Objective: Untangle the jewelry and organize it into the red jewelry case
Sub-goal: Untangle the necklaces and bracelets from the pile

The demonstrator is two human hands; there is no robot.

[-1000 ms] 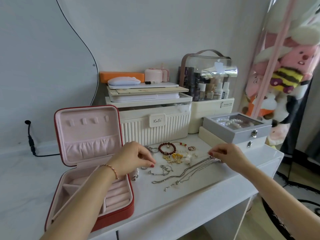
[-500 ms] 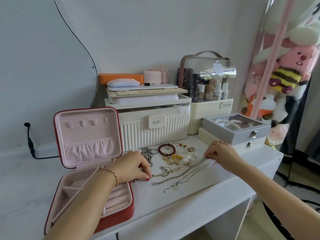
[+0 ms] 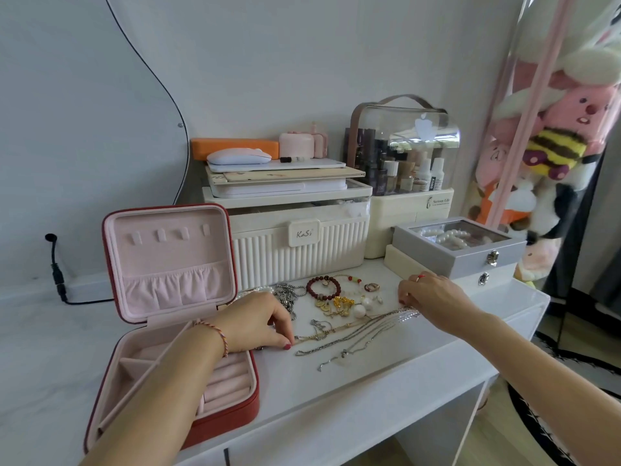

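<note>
Palm-down, both hands [image 3: 258, 322] [image 3: 433, 295] pinched on opposite ends of tangled chains [image 3: 353, 331].

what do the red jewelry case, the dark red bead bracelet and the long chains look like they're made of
Red jewelry case: smooth red shell, probably faux leather, with a matte pink lining that looks like velvet. Dark red bead bracelet: round glossy beads, perhaps stone or polished wood; the view cannot settle which. Long chains: thin metal links, mostly silver-toned and shiny, with one gold-toned strand among them.
</note>
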